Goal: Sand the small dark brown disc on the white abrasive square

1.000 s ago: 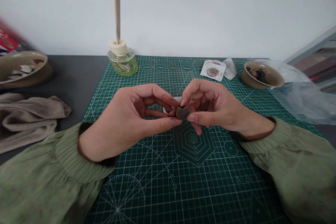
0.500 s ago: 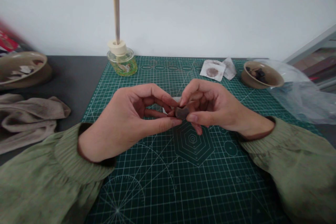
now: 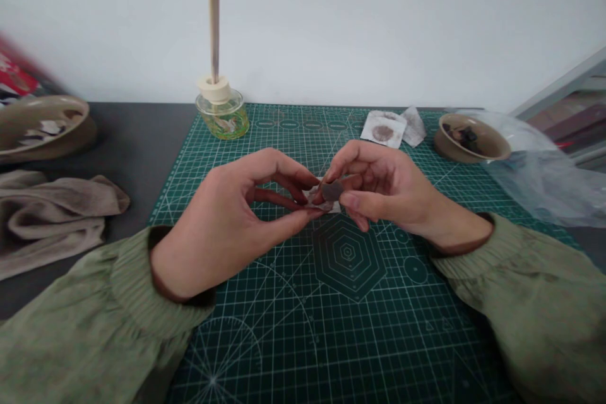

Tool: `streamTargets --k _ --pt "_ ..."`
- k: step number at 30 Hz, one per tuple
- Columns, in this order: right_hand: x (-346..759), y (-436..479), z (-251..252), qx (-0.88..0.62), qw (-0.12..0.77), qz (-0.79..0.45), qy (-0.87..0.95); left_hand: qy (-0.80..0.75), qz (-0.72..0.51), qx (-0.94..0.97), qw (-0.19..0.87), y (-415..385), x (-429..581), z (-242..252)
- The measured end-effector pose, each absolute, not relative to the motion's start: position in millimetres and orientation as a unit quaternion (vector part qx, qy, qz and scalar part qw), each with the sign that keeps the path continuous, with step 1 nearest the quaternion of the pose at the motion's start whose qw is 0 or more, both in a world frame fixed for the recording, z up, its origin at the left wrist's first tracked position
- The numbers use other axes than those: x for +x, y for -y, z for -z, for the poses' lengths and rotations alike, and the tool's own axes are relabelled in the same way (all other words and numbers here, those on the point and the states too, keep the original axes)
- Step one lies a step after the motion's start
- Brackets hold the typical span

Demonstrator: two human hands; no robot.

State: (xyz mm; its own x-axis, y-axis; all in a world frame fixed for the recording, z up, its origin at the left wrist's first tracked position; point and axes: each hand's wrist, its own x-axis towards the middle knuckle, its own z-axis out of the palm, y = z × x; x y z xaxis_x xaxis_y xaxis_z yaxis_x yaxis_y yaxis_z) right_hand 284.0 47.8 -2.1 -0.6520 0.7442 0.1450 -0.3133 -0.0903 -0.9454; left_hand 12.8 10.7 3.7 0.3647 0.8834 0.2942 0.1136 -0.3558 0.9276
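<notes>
Between the thumb and fingers of my right hand [image 3: 374, 186] is a small grey-brown round disc [image 3: 332, 190], tilted so one flat face shows. My left hand [image 3: 255, 214] curls in from the other side, thumb in front and fingers behind. Its fingertips close round a crumpled, stained piece of white paper [image 3: 310, 194], just left of the disc. Part of that paper is hidden by the fingers. Both hands are over a green cutting mat [image 3: 265, 341] with white grid lines.
Behind my hands are a white packet with a brown round spot [image 3: 382, 132] and another crumpled one [image 3: 413, 126]. A bowl of dark pieces [image 3: 454, 150] and clear plastic [image 3: 544, 183] lie right. Left are a reed diffuser [image 3: 222, 117], a larger bowl [image 3: 71, 139] and a cloth [image 3: 61, 208].
My left fingertips have come off the disc and moved slightly down onto the white paper. The disc has turned and risen a little in my right fingers.
</notes>
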Motion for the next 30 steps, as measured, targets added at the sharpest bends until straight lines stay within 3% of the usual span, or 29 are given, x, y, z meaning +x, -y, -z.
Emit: streamTargets --k 7,24,30 --pt "282.7 -46.4 3.0 -0.176 0.35 -0.723 0.569 -0.332 -0.466 0.745 0.342 -2.9 12.6 -7.1" --pt "284.5 -47.4 7.8 -0.122 0.354 -0.74 0.559 -0.327 -0.469 0.767 0.292 -3.9 10.0 -5.9" --pt "280.3 -42.1 0.9 -0.183 0.354 -0.731 0.554 -0.31 -0.453 0.799 0.245 -0.5 5.0 -7.2"
